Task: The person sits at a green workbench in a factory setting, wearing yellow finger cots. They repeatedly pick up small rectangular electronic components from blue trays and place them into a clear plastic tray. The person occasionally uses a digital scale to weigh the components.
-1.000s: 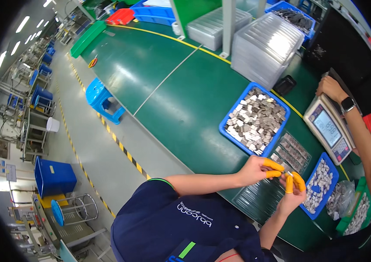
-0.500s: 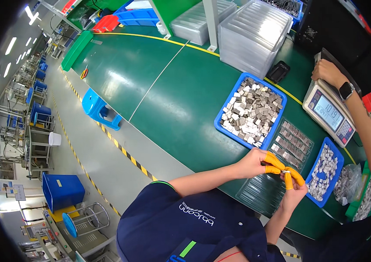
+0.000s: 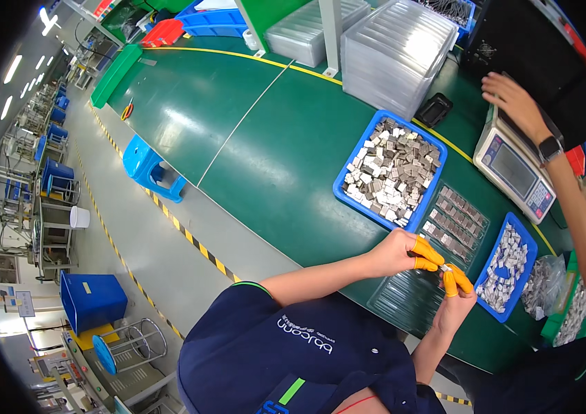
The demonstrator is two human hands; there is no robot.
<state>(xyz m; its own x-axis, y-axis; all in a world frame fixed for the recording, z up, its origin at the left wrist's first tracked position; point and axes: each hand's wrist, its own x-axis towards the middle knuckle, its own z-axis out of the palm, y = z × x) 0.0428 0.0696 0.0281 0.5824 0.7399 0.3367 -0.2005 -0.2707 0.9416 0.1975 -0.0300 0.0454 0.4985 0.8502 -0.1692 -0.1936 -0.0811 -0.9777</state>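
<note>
Left hand: Its index finger and thumb, capped in yellow finger cots (image 3: 425, 248), reach nearly together toward the right fingertips; from my remote seat I see the left hand (image 3: 393, 254) at the piece but cannot tell whether it grips.
Right hand: I see the right hand (image 3: 454, 303) nearly closed in a fingertip pinch.
Small metallic piece: The small metallic piece (image 3: 445, 268) sits at the right fingertips, just beside the left ones.
Parts tray: Just beyond both hands lies a clear parts tray (image 3: 453, 222), rows of flat parts set in it.
Ribbed tray: Below the left hand, nearer the body, a clear ribbed tray (image 3: 407, 298) rests on the green bench (image 3: 286, 159).
Bins: Beyond the left hand, a large blue bin (image 3: 362, 208) brims with flat metal pieces; right of the right hand, a smaller blue bin (image 3: 529, 257) holds silvery parts.
Digital scale: Farther out, beyond the right hand, a co-worker's hand (image 3: 517, 103) spreads its fingers over a digital scale (image 3: 510, 165).
</note>
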